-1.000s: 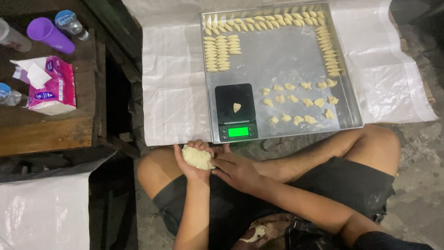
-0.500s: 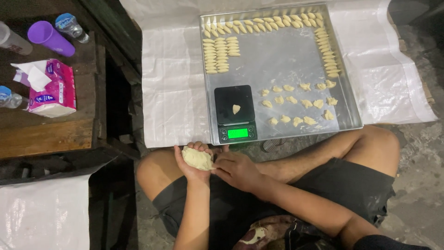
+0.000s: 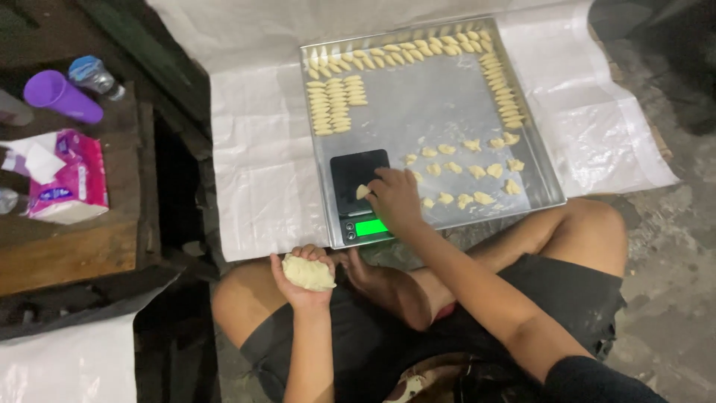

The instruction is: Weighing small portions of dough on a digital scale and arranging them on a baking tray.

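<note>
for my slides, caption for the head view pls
Right hand at a dough piece on the scale; left hand holds a dough lump.

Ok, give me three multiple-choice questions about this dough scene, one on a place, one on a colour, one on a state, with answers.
1. Where is the right hand?
A. over the scale
B. on the tissue pack
C. on the cup

2. What colour is the scale's lit display?
A. red
B. green
C. blue

3. What state is the left hand in?
A. empty and flat
B. gripping a bottle
C. cupped around a dough lump

Answers: 1 A, its fingers pinch a small dough piece above the black platform. 2 B, the panel glows green. 3 C, the pale dough lump rests in its palm.
</note>
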